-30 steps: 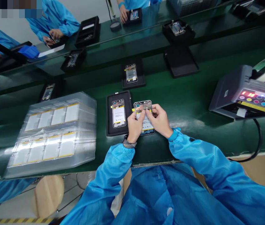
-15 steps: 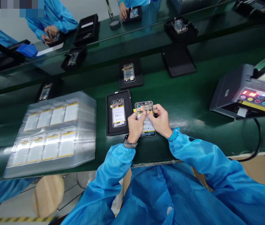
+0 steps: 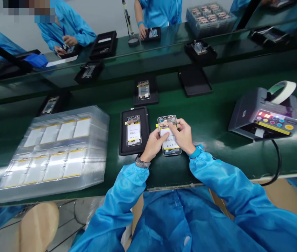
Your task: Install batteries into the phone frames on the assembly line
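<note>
An opened phone [image 3: 171,143] with a white battery and exposed circuit parts lies between my hands, its top edge pointing away from me. My left hand [image 3: 152,145] grips its left edge, the thumb resting on the battery. Around the right edge are the fingers of my right hand [image 3: 185,136], with the thumb pressed on the upper part near the top of the battery. Just left of my hands, a second opened phone [image 3: 133,133] with a battery sits in a black tray [image 3: 122,140].
Stacked clear trays of batteries [image 3: 96,140] stand at the left. Farther back are a black tray with a phone [image 3: 144,90] and a bare black tray [image 3: 195,82]. A tape dispenser [image 3: 263,115] stands at the right. Co-workers' hands work across the bench.
The view has shifted a little. My left thumb has moved from the phone's upper part down onto the battery, away from my right thumb. Both hands still hold the phone.
</note>
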`<state>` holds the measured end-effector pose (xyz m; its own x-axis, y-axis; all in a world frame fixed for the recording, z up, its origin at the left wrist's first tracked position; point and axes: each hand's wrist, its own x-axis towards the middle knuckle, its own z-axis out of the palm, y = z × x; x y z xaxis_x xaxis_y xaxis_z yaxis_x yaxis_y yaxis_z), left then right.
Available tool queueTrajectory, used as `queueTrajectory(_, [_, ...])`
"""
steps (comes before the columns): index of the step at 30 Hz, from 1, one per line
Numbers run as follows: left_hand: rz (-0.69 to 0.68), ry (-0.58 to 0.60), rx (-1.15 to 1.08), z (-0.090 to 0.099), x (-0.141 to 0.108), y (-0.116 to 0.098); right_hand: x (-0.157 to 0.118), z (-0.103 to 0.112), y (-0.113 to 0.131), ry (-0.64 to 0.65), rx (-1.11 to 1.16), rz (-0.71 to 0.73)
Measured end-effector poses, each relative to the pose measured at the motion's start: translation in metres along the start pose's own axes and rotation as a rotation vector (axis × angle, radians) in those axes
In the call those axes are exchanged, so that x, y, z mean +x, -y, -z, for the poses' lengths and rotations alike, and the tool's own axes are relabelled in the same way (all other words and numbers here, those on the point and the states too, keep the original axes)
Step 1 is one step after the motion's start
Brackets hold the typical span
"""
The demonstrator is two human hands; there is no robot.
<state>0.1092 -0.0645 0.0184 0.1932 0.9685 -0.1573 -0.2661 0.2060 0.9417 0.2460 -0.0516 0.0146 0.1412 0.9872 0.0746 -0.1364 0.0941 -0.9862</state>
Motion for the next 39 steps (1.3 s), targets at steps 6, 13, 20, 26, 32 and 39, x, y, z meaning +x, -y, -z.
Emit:
queueTrajectory(6, [0.120, 0.167, 0.000, 0.004, 0.002, -0.002, 0.011, 0.009, 0.002, -0.080, -0.047, 0.001])
queueTrajectory(13, [0.073, 0.172, 0.042, 0.000, -0.001, 0.004, 0.007, 0.046, 0.018, -0.015, -0.143, -0.046])
queueTrajectory(20, [0.080, -0.034, 0.030, 0.007, 0.004, 0.001, -0.056, 0.156, 0.065, -0.446, -0.319, -0.048])
queueTrajectory(26, [0.100, -0.119, 0.002, 0.008, 0.006, 0.000, -0.074, 0.225, 0.074, -0.797, -0.448, 0.009])
queueTrajectory(32, [0.085, -0.119, 0.031, 0.008, 0.005, 0.002, -0.058, 0.232, 0.072, -0.755, -0.377, -0.044])
queueTrajectory(39, [0.078, -0.109, 0.046, 0.009, 0.005, 0.003, -0.051, 0.223, 0.074, -0.776, -0.366, -0.047])
